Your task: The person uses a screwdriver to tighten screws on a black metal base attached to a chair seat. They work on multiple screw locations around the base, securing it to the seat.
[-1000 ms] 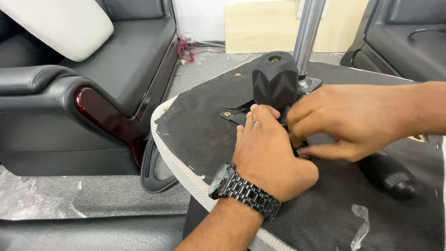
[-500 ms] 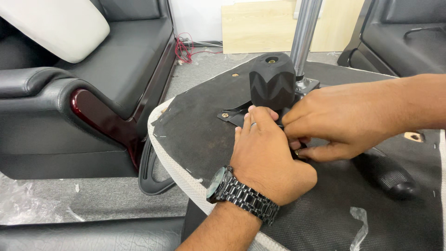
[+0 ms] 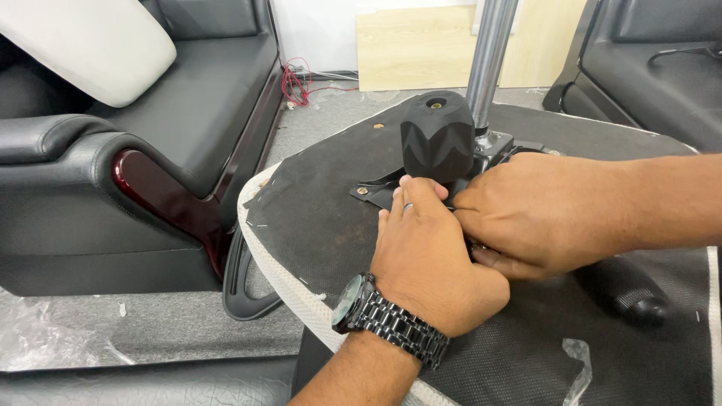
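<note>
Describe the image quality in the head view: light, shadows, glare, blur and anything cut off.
Head view: even, soft indoor light, with only faint shadow under the left hand and right hand; mild glare runs down the chrome pole and glints on the wristwatch; the black knob and the hands look sharp, no motion blur; the wide lens bends the edges slightly; the pole's top is cropped.

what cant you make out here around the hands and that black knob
Head view only:
- What the fingers grip: hidden by the left hand and right hand pressed together below the black knob.
- Most of the metal bracket: covered by both hands.
- Top of the chrome post: cut off by the upper edge.
- Black lever handle: its inner end hidden behind the right hand.
</note>
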